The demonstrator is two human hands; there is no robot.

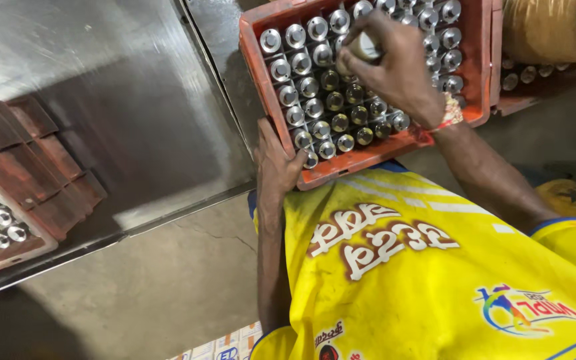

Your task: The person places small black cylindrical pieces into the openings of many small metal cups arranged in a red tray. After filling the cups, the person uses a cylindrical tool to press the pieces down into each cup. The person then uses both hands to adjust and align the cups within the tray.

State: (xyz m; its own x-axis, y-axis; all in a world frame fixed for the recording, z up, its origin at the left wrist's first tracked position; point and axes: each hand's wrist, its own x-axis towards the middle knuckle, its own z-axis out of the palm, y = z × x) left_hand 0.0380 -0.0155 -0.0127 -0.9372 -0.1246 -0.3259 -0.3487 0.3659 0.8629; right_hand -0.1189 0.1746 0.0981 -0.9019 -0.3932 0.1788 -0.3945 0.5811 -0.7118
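Observation:
An orange plastic crate [368, 155] full of upright shiny metal cylinders [315, 107] rests against my body, over my yellow shirt. My left hand [276, 160] grips the crate's near left corner, fingers curled over the rim. My right hand [391, 63] reaches into the crate's middle and is closed around one metal cylinder [366, 47], whose pale end shows between thumb and fingers. A red and white band circles my right wrist.
A steel table [115, 93] lies to the left, with a brown crate [31, 167] of similar metal parts on its left edge. A second orange crate [535, 93] with a yellowish sack above it sits at the right. Concrete floor shows below.

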